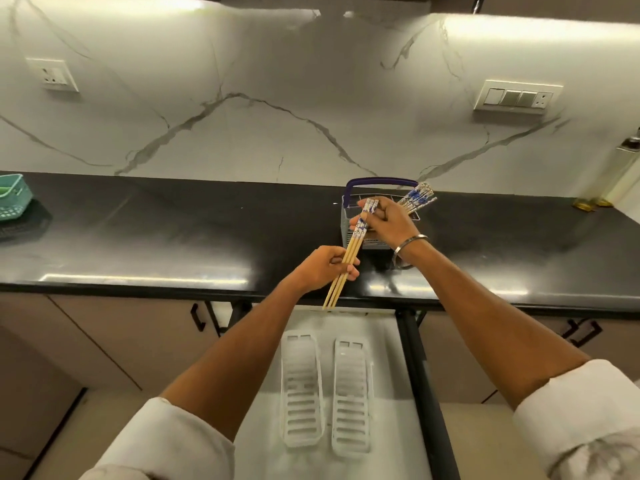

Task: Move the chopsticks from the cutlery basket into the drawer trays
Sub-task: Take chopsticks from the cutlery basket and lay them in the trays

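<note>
1. A small bundle of chopsticks (349, 252), bamboo shafts with blue-and-white patterned tops, slants above the black countertop's (138, 230) front edge, gripped at both ends.
2. The left hand (325, 268) is closed around the plain lower shafts, whose tips project below the fist toward the open drawer (263, 427).
3. The right hand (384, 221), a metal bangle (408, 251) on its wrist, pinches the patterned tops.
4. Just behind that hand, more chopsticks (417, 197) lean out of the blue-handled cutlery basket (353, 230).
5. Two white slotted trays (325, 393) lie side by side in the drawer below.
</note>
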